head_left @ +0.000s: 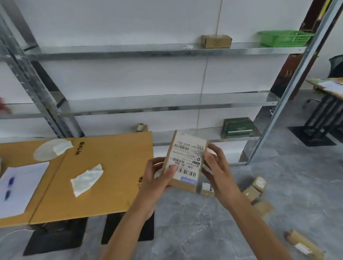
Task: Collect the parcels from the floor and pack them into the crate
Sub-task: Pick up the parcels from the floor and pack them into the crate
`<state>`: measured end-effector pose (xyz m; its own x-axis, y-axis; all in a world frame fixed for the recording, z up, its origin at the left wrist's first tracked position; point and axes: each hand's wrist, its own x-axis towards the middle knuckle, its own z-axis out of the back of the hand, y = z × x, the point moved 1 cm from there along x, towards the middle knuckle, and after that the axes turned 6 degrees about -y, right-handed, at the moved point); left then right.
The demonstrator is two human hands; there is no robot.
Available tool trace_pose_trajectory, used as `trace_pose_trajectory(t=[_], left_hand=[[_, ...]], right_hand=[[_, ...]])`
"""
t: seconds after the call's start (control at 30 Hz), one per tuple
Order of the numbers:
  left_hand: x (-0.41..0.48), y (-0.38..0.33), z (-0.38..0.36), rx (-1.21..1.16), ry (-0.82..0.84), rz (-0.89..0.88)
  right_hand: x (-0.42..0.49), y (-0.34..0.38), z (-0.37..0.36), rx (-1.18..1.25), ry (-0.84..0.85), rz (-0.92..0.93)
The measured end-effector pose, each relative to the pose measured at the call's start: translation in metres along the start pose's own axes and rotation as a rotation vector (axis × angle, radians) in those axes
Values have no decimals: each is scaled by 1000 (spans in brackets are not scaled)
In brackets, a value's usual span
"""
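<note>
1. My left hand [159,175] grips the labelled cardboard parcel [185,162] by its left edge, with the thumb flat on the shipping label and the fingers behind.
2. My right hand [217,167] grasps the same parcel's right edge, fingers curled round it.
3. The parcel is held up in front of me, tilted, label facing me, above the grey floor [190,227] and just right of the cardboard tabletop [110,191].
4. A small box [206,189] sits right under the held parcel, by my right wrist. I can't tell if it is held or on the floor.
5. Loose parcels on the floor: a brown cluster [255,188] to the right and a long parcel [303,244] at lower right.
6. On the tabletop: two crumpled tissues [86,179], a white sheet [26,195] and a blue pen [10,186] on it.
7. The metal rack [163,52] behind holds a small carton [216,41], a green basket [284,38] and a dark green box [237,127].
</note>
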<state>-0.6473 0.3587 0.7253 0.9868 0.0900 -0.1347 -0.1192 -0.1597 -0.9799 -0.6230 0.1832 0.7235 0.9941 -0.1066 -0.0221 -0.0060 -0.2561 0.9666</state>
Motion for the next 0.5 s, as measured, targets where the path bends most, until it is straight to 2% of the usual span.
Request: trace_pose_trajectory(t=[0.13, 0.3, 0.43, 0.5], left_hand=[[-34, 4, 30, 4, -48, 8], [-79, 12, 44, 42, -85, 27], [-110, 26, 44, -174, -223, 86], [-131, 33, 43, -179, -226, 133]], right_hand=[[-37, -13, -22, -33, 31, -71], [-62, -16, -16, -107, 86, -119], [-82, -27, -13, -5, -41, -196], [-101, -35, -21, 36, -106, -222]])
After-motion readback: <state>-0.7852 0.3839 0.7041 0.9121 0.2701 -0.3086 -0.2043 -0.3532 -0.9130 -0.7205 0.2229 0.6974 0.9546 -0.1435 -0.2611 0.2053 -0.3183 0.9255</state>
